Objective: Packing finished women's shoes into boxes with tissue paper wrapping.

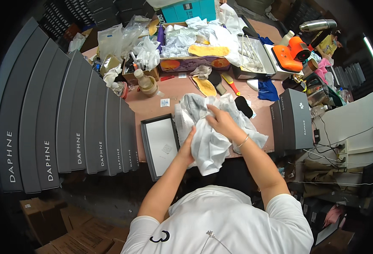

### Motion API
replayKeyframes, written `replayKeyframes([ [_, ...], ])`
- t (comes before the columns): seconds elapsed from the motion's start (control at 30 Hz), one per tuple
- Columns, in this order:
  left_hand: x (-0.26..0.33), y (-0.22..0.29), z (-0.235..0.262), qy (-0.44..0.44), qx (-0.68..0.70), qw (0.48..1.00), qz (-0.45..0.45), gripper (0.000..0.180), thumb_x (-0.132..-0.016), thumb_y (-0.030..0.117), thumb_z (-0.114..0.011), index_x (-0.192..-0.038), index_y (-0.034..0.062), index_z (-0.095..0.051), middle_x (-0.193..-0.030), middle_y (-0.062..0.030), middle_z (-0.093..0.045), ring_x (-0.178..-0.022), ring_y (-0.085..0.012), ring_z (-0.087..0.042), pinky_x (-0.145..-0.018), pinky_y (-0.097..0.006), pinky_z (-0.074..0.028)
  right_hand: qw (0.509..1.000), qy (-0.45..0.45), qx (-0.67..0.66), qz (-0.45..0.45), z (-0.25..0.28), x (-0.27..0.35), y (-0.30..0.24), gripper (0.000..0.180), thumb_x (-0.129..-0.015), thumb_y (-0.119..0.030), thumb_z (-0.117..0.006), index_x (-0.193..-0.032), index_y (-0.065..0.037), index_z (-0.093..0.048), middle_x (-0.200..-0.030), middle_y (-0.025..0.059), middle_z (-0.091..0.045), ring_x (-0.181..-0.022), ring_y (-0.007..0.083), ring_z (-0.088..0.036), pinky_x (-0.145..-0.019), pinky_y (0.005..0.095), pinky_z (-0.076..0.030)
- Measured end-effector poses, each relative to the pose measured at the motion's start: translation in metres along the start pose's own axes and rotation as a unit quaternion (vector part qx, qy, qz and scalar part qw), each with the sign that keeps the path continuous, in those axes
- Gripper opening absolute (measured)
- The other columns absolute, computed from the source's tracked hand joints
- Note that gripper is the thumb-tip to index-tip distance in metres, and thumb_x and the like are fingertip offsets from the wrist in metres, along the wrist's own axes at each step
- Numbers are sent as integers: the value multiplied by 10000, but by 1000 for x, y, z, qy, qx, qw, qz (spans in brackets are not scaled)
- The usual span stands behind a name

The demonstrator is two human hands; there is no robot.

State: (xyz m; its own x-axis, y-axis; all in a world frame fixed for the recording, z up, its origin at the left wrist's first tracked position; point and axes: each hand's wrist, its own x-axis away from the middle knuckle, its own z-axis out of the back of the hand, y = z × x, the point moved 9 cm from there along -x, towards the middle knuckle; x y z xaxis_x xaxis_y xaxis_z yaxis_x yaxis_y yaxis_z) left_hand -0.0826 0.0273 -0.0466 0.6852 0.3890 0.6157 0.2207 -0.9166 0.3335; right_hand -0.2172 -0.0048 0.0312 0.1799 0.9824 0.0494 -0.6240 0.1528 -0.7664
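A crumpled bundle of white tissue paper lies in front of me at the near edge of the pink table, and whatever it wraps is hidden. My left hand grips its left side, thumb up along the paper. From the right, my right hand reaches over the top and pinches a fold near the middle. Just left of the bundle is a shallow dark grey box part with a white inside. More loose white paper spreads out to the right, under my right wrist.
Tall rows of grey shoeboxes flank the left side; more grey boxes stand at right. Behind are a glue bottle, a yellow-and-red brush, a black oval pad, a heaped carton and an orange tool.
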Motion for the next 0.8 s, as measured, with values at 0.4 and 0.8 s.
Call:
replayKeyframes([
  [0.4, 6, 32, 18, -4, -44, 971, -235, 382, -911, 136, -607, -1248, 13, -476, -1136, -103, -613, -1027, -224, -616, -878, -369, -515, 984, 107, -131, 53, -14, 110, -35, 536, -872, -142, -649, -1331, 20, -423, -1262, 147, -524, -1162, 212, -514, -988, 331, -404],
  [0.8, -16, 121, 43, -10, -189, 934, -304, 320, -1000, 239, -407, -1176, 5, -535, -1092, -78, -610, -1001, -191, -588, -904, -315, -473, 982, -5, -167, 92, 15, 123, 1, 742, -756, -97, -717, -1413, -59, -375, -1360, 119, -475, -1253, 228, -455, -1049, 362, -365],
])
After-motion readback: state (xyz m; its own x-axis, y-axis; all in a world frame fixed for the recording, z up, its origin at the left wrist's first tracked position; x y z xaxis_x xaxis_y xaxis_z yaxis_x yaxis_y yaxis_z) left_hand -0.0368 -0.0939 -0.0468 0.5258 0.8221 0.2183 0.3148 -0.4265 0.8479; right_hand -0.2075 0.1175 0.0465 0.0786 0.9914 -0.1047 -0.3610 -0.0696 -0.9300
